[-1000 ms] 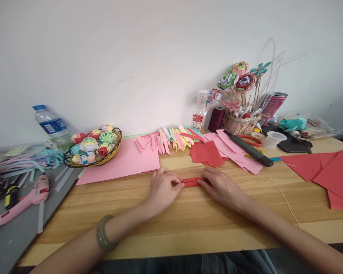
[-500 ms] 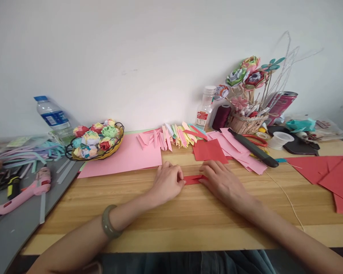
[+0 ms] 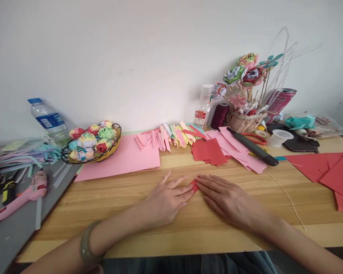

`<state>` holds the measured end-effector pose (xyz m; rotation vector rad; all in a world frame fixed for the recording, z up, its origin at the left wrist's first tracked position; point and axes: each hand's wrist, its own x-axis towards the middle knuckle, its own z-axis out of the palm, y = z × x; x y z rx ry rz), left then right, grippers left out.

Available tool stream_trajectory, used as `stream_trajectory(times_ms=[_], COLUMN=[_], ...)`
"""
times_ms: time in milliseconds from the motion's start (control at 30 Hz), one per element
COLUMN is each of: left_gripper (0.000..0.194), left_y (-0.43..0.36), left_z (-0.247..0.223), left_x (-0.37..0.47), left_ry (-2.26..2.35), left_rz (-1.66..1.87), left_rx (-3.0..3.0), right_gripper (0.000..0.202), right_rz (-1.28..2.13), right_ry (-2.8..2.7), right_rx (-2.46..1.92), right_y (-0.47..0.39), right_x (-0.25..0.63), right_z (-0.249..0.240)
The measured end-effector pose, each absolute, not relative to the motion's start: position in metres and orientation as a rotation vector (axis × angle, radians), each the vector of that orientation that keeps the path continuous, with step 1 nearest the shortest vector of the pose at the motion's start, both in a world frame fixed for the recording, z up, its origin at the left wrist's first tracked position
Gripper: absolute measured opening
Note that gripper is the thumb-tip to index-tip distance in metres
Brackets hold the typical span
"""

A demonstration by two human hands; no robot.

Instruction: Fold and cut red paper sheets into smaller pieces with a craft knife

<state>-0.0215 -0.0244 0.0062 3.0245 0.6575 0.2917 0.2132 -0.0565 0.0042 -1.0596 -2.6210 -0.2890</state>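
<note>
A small folded piece of red paper [image 3: 194, 185] lies on the wooden table between my hands, partly covered by fingers. My left hand [image 3: 168, 196] has its fingers spread, and some fingertips rest on the paper's left side. From the right, the outstretched fingers of my right hand [image 3: 224, 196] lie flat and touch the paper's other edge. Behind the hands are cut red paper pieces [image 3: 210, 151], partly overlapping. Beside them sits a pile of pink paper pieces [image 3: 234, 150] with a black-handled tool [image 3: 253, 147] across it.
At left stand a basket of paper flowers [image 3: 114, 150] on a pink sheet [image 3: 131, 156], a water bottle [image 3: 48, 118] and a pink glue gun [image 3: 25, 198]. Folded strips [image 3: 174, 135] line the back. A flower pot [image 3: 246, 121] and red sheets [image 3: 337, 179] occupy the right.
My left hand has opened from a pinch and spread its fingers. The red strip is folded smaller and slanted. My right fingers have straightened. Another red piece shows on the back pile.
</note>
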Motion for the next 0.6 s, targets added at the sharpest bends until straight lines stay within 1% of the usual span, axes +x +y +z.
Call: stream_trajectory(times_ms=[167, 400, 600], left_gripper=[0.040, 0.043, 0.043], left_y=[-0.031, -0.035, -0.035], left_z=[0.008, 0.012, 0.012], left_x=[-0.020, -0.019, -0.019], left_ry=[0.727, 0.786, 0.770], left_rz=[0.216, 0.144, 0.132], left_rx=[3.017, 2.895, 2.891], right_gripper=[0.045, 0.053, 0.059], right_rz=[-0.241, -0.026, -0.080], right_ry=[-2.701, -2.699, -2.689], right_rx=[-1.086, -1.123, -1.152], right_y=[-0.060, -0.061, -0.069], right_x=[0.221, 0.225, 0.213], right_z=[0.001, 0.003, 0.000])
